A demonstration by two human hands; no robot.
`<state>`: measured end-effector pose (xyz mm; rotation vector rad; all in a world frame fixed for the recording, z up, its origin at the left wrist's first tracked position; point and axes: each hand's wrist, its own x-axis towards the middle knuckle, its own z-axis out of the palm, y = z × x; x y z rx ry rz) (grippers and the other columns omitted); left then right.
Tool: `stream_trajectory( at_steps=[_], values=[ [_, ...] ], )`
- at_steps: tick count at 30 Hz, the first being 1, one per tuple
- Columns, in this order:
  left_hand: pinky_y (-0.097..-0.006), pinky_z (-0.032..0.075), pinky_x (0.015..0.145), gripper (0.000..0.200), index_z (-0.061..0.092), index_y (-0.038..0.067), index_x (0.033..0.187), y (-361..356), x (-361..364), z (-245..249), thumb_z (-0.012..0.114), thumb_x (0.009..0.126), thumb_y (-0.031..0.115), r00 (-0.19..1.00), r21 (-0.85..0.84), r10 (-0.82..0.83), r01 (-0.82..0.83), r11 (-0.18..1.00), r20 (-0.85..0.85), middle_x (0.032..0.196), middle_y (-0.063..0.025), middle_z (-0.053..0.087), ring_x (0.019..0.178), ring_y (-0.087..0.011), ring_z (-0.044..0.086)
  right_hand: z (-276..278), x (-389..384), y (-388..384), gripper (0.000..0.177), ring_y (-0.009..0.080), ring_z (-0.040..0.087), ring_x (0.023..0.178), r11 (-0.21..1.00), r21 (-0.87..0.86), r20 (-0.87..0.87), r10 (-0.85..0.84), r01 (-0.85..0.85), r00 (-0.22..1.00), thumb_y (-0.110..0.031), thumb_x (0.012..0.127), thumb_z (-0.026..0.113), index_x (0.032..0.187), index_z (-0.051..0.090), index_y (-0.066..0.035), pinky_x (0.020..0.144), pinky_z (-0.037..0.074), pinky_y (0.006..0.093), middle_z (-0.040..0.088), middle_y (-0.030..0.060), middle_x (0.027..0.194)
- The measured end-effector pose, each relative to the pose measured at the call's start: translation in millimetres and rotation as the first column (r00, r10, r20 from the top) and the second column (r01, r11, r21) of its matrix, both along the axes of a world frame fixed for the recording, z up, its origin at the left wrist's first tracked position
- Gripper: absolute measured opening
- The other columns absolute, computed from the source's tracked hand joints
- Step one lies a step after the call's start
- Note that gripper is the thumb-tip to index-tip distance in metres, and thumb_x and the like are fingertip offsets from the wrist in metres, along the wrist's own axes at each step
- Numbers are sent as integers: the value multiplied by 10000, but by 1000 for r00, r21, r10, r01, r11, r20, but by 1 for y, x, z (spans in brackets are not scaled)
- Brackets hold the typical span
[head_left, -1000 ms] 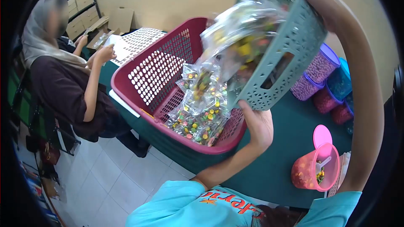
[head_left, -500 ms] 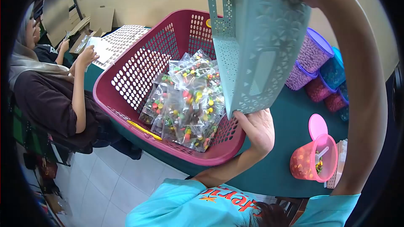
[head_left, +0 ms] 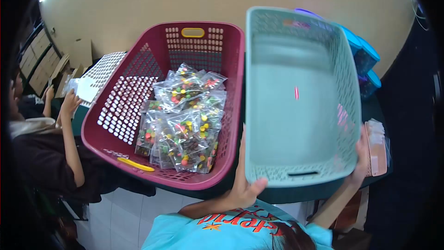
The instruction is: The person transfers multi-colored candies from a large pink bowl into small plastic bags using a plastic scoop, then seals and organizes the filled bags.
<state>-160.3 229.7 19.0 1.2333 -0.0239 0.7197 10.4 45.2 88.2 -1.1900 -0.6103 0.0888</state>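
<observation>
A pale green plastic basket point(head_left: 291, 134) is held between my two hands, its open top facing me and its inside bare. My left hand point(head_left: 245, 190) grips the lower left corner, thumb over the rim. At the lower right side, my right hand point(head_left: 358, 162) holds the wall, its fingers partly hidden behind the basket. Just left of it stands a large maroon laundry basket point(head_left: 111, 150) with yellow handles. Inside that lies a heap of clear packets point(head_left: 185, 125) filled with colourful candies.
Lidded blue tubs point(head_left: 370, 60) stand at the back right, partly behind the green basket. Flat packs point(head_left: 377, 148) lie at the table's right. A co-worker's hand point(head_left: 69, 104) is over a dotted white sheet point(head_left: 104, 71) at the left.
The green basket has come down from its tipped position over the maroon basket and moved right, now facing up. My right hand has lowered from its top edge to its side.
</observation>
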Motion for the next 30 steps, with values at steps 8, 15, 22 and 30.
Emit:
stream_trajectory(
  at_steps=[8, 15, 22, 30],
  values=[
    [-339, 230, 990, 731, 61, -19, 1339, 1, -28, -108, 438, 716, 51, 898, 26, -161, 188, 982, -410, 1280, -180, 301, 1190, -231, 315, -131, -45, -43, 443, 177, 423, 1127, 988, -152, -432, -80, 15, 898, -29, 823, 468, 1241, 360, 71, 958, 302, 285, 446, 119, 1228],
    [-322, 208, 997, 713, 48, -10, 1341, -14, -28, -178, 436, 749, 73, 836, 104, -27, 101, 989, -549, 1289, -187, 291, 1202, -258, 295, -226, -18, -30, 421, 151, 442, 1108, 983, -154, -591, -8, -103, 807, -81, 868, 443, 1269, 352, 12, 932, 328, 254, 449, 98, 1235],
    [-298, 228, 988, 657, 135, -12, 1334, -21, -22, -191, 404, 736, 29, 835, 82, 118, -88, 993, -537, 1281, -170, 332, 1184, -243, 335, -233, -17, -39, 361, 134, 486, 1012, 964, -242, -512, -28, -113, 859, -144, 865, 487, 1199, 442, -14, 881, 363, 260, 535, 71, 1090],
    [-345, 227, 990, 498, 340, -21, 1226, -20, -6, -147, 527, 773, 69, 655, 432, 569, -382, 817, -497, 1258, -159, 366, 1172, -254, 340, -232, -53, -126, 308, 185, 474, 1088, 881, -337, -496, 135, -333, 858, -81, 851, 484, 1146, 466, 7, 922, 356, 306, 523, 110, 1137]
  ],
)
